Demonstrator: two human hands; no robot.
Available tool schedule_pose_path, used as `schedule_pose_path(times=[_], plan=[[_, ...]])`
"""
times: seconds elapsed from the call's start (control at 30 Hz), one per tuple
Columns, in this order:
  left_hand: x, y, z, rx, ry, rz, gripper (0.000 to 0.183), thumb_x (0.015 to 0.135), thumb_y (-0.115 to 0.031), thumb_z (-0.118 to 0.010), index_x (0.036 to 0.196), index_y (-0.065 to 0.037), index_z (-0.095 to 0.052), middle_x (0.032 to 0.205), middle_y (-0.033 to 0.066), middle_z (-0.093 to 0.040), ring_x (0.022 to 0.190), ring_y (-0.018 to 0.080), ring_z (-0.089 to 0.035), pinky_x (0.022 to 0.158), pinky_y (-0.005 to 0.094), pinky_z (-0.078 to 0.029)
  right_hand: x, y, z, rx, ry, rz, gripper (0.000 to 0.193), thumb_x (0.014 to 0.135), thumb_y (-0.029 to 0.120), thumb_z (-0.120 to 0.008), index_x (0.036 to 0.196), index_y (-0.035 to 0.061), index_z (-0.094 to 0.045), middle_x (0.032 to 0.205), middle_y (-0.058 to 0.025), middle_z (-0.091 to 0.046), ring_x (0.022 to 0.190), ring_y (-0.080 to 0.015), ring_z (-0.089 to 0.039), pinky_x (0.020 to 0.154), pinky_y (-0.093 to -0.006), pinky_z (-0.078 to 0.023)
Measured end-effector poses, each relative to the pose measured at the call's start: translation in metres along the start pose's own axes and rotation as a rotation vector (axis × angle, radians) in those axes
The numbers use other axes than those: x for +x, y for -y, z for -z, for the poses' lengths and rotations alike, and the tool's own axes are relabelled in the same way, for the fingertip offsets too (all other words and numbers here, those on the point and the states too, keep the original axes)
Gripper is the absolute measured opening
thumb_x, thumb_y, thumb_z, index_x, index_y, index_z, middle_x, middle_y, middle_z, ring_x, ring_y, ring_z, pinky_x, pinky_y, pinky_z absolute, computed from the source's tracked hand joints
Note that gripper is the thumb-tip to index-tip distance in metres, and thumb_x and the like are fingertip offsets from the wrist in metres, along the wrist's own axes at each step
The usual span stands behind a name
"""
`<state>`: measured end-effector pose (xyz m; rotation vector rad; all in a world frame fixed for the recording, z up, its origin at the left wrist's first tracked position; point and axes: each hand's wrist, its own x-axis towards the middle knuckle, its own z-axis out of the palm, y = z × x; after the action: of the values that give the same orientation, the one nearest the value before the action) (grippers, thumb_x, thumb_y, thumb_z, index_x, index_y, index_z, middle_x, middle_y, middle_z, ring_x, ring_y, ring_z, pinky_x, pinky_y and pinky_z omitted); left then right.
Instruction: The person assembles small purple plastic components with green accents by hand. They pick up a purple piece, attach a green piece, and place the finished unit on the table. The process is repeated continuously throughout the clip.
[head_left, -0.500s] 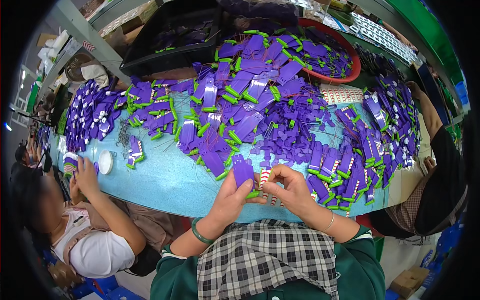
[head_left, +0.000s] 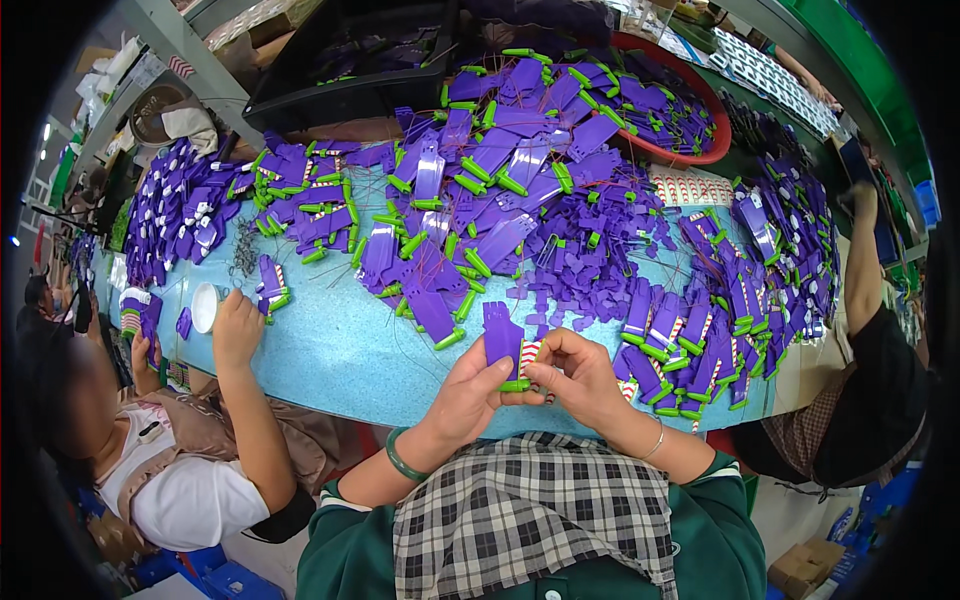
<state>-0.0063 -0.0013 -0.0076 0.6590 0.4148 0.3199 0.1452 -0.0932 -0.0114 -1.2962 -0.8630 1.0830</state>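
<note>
Workshop, blue table [head_left: 330,350], big purple pile [head_left: 505,235] as reference. Red tub [head_left: 724,128] behind its right side. Purple piece [head_left: 502,332] on its near side, green end toward the wearer: left hand [head_left: 466,385] grips it low, probably to leave the right edge free. Right hand [head_left: 582,378] pinches striped sticker [head_left: 529,356] there, fingertips only, likely for fine control.

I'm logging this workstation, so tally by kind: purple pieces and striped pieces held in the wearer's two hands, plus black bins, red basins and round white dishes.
Purple piece, held: 1
Striped piece, held: 1
Black bin: 1
Red basin: 1
Round white dish: 1
Total: 5
</note>
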Motion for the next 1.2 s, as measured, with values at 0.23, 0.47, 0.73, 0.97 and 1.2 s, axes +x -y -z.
schedule_pose_path(times=[0.23,0.47,0.73,0.97,1.2], plan=[[-0.0018,-0.0004,0.0018,0.006,-0.004,0.018,0.035,0.097,-0.011,-0.042,0.132,-0.007,-0.04,0.124,0.0093,-0.052,0.11,0.0198,-0.056,0.088,0.041,-0.055,-0.0009,-0.0056,-0.002,-0.078,-0.025,0.025,0.012,0.082,0.006,-0.069,0.083,0.0014,-0.059,0.076,-0.0024,-0.058,0.067,-0.0083,-0.052,0.062,-0.024,-0.043],[-0.0032,0.0009,0.0043,-0.009,0.008,0.02,0.043,0.087,0.0,-0.041,0.13,-0.006,-0.04,0.122,0.0095,-0.053,0.11,0.02,-0.057,0.089,0.0408,-0.055,-0.0022,-0.0066,-0.0016,-0.16,-0.038,0.081,0.013,0.078,0.005,-0.071,0.081,0.0013,-0.059,0.076,-0.0043,-0.058,0.068,-0.0114,-0.052,0.063,-0.0262,-0.043],[-0.0037,0.0022,0.0027,0.087,0.014,-0.025,0.04,0.086,0.004,-0.046,0.125,-0.004,-0.042,0.118,0.0083,-0.054,0.107,0.017,-0.057,0.086,0.0352,-0.056,-0.0031,-0.0034,-0.0037,-0.236,-0.06,0.158,0.013,0.078,0.006,-0.071,0.08,0.0016,-0.059,0.073,-0.0054,-0.058,0.066,-0.0143,-0.053,0.062,-0.0277,-0.044],[-0.0029,0.0054,0.002,0.246,-0.007,-0.053,0.029,0.093,-0.003,-0.055,0.12,-0.002,-0.046,0.115,0.0101,-0.057,0.104,0.0196,-0.06,0.085,0.0352,-0.057,-0.0028,-0.004,-0.0028,-0.23,-0.058,0.136,0.014,0.079,0.007,-0.071,0.076,0.0023,-0.059,0.07,-0.0053,-0.059,0.065,-0.0149,-0.054,0.059,-0.029,-0.043],[-0.0031,0.0056,-0.0008,0.274,0.02,-0.021,0.024,0.095,-0.004,-0.051,0.118,-0.002,-0.045,0.114,0.0073,-0.054,0.105,0.0162,-0.058,0.085,0.0341,-0.057,0.0013,0.0029,-0.0011,-0.52,-0.14,0.513,0.016,0.074,0.006,-0.074,0.071,0.0047,-0.058,0.066,-0.0056,-0.059,0.061,-0.0193,-0.053,0.054,-0.0309,-0.04]])
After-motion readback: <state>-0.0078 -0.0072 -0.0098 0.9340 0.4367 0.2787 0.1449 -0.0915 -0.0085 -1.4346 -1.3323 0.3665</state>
